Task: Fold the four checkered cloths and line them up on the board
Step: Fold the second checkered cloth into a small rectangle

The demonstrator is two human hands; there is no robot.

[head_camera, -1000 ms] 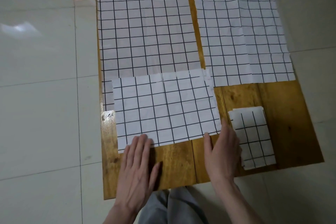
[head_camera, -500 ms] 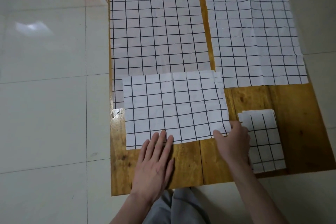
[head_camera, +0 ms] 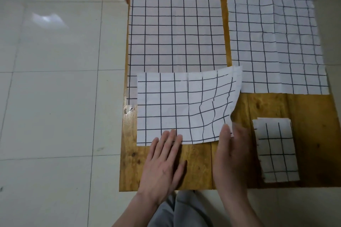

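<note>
Checkered half-folded cloth [head_camera: 177,108] on wooden board [head_camera: 199,167], left hand [head_camera: 163,164] flat, fingers pressing its near edge, right hand [head_camera: 230,155] pinching the lifted near-right corner, folded cloth [head_camera: 276,150] just right of it, two unfolded cloths beyond

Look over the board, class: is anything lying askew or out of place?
Mostly the half-folded cloth: it overlaps the far-left cloth, and the right hand lifts its near-right corner, curling that edge.
</note>
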